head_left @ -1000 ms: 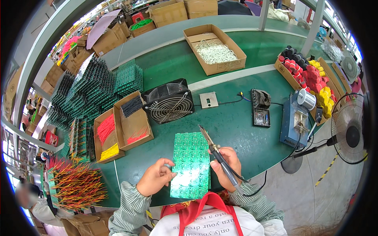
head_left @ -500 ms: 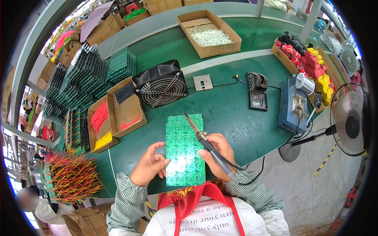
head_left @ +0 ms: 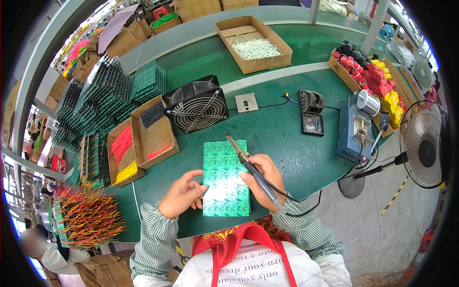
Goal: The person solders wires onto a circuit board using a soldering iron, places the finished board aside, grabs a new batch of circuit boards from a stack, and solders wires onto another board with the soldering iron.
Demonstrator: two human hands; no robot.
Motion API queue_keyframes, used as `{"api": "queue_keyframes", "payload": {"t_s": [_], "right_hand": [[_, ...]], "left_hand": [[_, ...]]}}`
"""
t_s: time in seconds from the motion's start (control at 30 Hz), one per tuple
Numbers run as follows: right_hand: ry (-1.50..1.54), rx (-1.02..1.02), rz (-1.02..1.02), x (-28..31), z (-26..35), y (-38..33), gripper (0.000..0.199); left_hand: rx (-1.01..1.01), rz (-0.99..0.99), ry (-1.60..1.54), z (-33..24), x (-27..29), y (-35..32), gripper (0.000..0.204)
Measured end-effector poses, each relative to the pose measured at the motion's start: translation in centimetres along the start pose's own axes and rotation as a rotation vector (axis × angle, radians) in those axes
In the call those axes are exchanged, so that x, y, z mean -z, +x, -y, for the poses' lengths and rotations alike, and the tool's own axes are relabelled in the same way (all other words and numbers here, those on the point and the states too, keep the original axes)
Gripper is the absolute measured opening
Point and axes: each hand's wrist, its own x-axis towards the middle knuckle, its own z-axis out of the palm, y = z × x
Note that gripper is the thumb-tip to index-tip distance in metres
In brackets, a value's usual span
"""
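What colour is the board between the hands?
The board is green; the head view shows it best.

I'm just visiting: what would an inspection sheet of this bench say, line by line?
Surface: glossy green workbench.
Job's things: green circuit-board panel; soldering iron slanting across it, tip past the far edge.
Clutter: cardboard trays with cut wires, stacked circuit boards.
Hands: left hand at the panel's left edge; right hand holds the soldering iron.
Cables: black cord looping from the iron.
Surroundings: pedestal fan at right, another person lower left.
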Motion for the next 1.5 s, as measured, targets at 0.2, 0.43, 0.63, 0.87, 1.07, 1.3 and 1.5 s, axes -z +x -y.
{"api": "queue_keyframes", "payload": {"t_s": [0.2, 0.43, 0.63, 0.87, 1.07, 1.3, 1.5], "right_hand": [[0.046, 0.063, -0.109, 0.2, -1.7, -0.3, 0.040], [0.272, -0.029, -0.193, -1.2, -3.6, -0.5, 0.041], [0.246, -0.107, -0.144, -1.1, -3.5, 0.3, 0.038], [0.201, -0.157, -0.171, -0.8, -3.8, 0.0, 0.038], [0.136, -0.120, -0.167, -1.0, -4.5, 0.1, 0.045], [0.096, -0.056, -0.120, -0.9, -4.3, 0.8, 0.046], [0.083, -0.056, -0.107, -1.0, -4.7, 1.4, 0.046]], "left_hand": [[-0.109, -0.124, -0.119, 2.6, -1.5, 0.4, 0.064], [-0.265, -0.134, -0.107, 4.2, -5.8, 0.7, 0.068], [-0.269, -0.180, -0.045, 3.0, -4.7, 0.4, 0.070], [-0.354, -0.427, 0.656, -1.3, 4.9, 1.2, 0.028], [-0.043, -0.917, 1.212, 2.3, 23.4, 4.3, 0.022], [-0.081, -0.786, 1.253, 6.0, 27.4, 7.8, 0.023], [-0.186, -0.799, 1.210, 5.0, 27.3, 7.3, 0.012]]}}
